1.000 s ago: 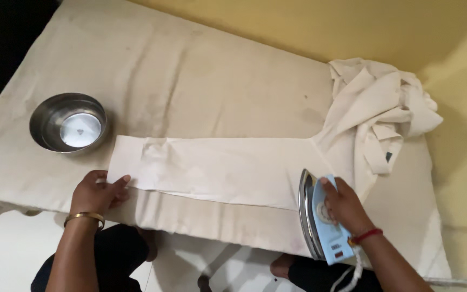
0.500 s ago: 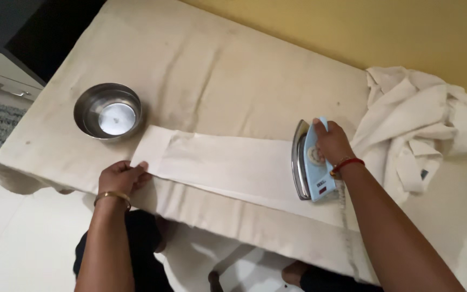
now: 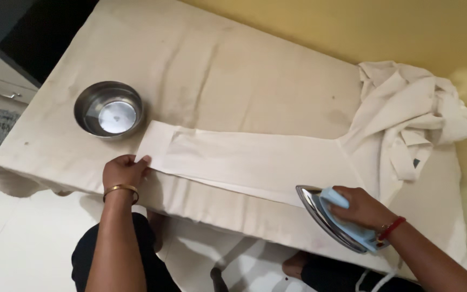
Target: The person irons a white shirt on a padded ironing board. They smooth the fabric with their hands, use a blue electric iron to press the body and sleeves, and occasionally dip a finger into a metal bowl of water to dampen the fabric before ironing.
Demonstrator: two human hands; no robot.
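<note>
- Head view, looking down at a padded table [image 3: 233,70] covered in a stained cream sheet, set against a yellow wall [image 3: 352,27]
- Your right hand [image 3: 360,208] is wrapped round the handle of a light blue iron [image 3: 333,216], fingers closed over the top
- The iron is tipped up on its side, its shiny soleplate facing left toward the cloth; it sits at the near edge of the table, just off the right end of the flattened strip
- A white cord [image 3: 377,281] hangs down below the iron
- A red thread band circles your right wrist
- Your left hand [image 3: 124,170] lies flat, fingers together, pressing down the near left corner of the long cream sleeve [image 3: 244,159]
- A gold bangle [image 3: 120,189] sits on your left wrist
- The sleeve lies stretched out smooth across the table, running left to right between your two hands, which are well apart
- At its right end the sleeve joins the rest of the garment, a crumpled cream heap [image 3: 412,113] by the wall
- A steel bowl [image 3: 108,110] stands just beyond the sleeve's left end, near your left hand but not touching it
- Your dark-clothed legs show below the table edge
</note>
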